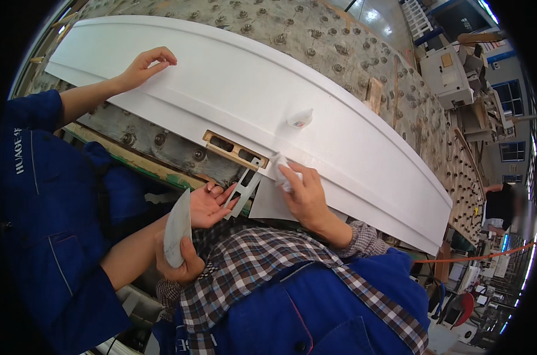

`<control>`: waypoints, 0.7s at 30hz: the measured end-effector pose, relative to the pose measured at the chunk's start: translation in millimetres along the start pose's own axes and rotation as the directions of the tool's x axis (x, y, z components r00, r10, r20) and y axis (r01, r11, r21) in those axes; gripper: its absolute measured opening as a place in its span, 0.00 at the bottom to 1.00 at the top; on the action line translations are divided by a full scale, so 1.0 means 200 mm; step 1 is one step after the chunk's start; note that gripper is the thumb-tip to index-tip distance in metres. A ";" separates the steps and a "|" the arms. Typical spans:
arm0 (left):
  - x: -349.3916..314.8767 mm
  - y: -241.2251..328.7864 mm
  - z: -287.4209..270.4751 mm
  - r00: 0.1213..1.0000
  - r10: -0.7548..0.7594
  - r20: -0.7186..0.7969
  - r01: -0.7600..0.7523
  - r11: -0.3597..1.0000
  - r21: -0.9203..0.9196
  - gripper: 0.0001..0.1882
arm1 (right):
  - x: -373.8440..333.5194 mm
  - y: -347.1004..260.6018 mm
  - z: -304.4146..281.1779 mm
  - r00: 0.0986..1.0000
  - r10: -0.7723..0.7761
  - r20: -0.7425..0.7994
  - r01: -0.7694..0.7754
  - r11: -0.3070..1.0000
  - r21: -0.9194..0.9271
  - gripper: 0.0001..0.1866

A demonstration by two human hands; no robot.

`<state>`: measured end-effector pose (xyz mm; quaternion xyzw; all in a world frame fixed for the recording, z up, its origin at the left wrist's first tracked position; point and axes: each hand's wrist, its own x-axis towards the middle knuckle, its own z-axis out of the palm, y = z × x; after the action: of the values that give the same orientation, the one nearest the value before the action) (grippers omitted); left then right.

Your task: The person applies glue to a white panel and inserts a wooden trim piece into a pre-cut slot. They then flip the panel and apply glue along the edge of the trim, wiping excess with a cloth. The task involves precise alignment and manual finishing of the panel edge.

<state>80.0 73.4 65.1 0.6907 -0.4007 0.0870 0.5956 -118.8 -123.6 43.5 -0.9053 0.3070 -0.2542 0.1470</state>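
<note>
a crumpled white cloth (281, 170) touches the long white panel (221, 83), the grey sheet (178, 229) apart.

A work table (354, 70) studded with metal knobs is spread from 11 to 2 o'clock. Light is reflected off the shiny floor (379, 16) at 1 o'clock. At 2 o'clock a pale cabinet (443, 76) is seen. Dark-paned windows (510, 97) are set into a grey wall (488, 155) between 2 and 3 o'clock. A second studded table (458, 184) is placed at 3 o'clock, and strip lights (505, 325) are seen glowing at 4.
</note>
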 end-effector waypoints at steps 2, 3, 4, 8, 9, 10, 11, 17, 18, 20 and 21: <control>0.00 0.00 0.00 0.999 -0.031 0.030 0.030 0.999 0.027 0.13 | 0.03 -0.03 0.06 0.999 -0.022 -0.034 0.023 0.999 0.032 0.33; -0.01 0.00 0.01 0.999 -0.028 0.030 0.027 0.999 0.031 0.13 | 0.05 -0.04 0.08 0.999 -0.040 -0.004 0.040 0.998 0.056 0.33; -0.01 0.01 0.02 0.999 -0.025 0.030 0.024 0.999 0.035 0.13 | 0.06 -0.07 0.09 0.998 -0.060 0.026 0.057 0.995 0.081 0.33; 0.02 0.01 0.05 1.000 -0.016 0.017 0.015 0.999 0.047 0.14 | 0.08 -0.07 0.12 0.973 -0.194 0.121 0.120 0.883 0.454 0.31; 0.02 0.01 0.06 1.000 -0.018 0.017 0.018 0.999 0.030 0.13 | 0.06 -0.07 0.13 0.960 -0.245 0.134 0.119 0.793 0.597 0.29; 0.02 0.00 0.06 1.000 -0.020 0.018 0.020 1.000 0.013 0.13 | 0.03 -0.09 0.13 0.949 -0.283 0.137 0.120 0.729 0.674 0.25; 0.01 -0.01 0.05 1.000 -0.029 0.011 0.029 1.000 0.003 0.13 | 0.00 -0.09 0.14 0.962 -0.257 0.093 0.117 0.693 0.711 0.22; 0.03 -0.01 0.06 0.995 -0.023 0.098 0.021 0.999 0.024 0.11 | -0.03 0.06 0.01 0.997 0.079 0.021 -0.072 0.717 0.693 0.21; 0.04 -0.02 0.07 0.994 -0.012 0.112 0.009 1.000 0.023 0.10 | 0.00 0.08 0.00 0.995 0.098 -0.006 -0.077 0.815 0.574 0.21; 0.04 0.00 0.04 0.995 0.006 0.099 -0.012 0.998 0.067 0.10 | 0.07 0.03 0.06 0.997 0.058 -0.047 -0.032 0.901 0.433 0.22; 0.03 -0.01 0.05 0.994 0.008 0.108 -0.015 0.998 0.068 0.09 | 0.07 -0.01 0.12 0.996 0.047 -0.073 -0.014 0.917 0.400 0.23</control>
<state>82.1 60.9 64.6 0.7121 -0.4329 0.0666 0.5486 -95.1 -129.2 30.4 -0.8404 0.2685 -0.3455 0.3197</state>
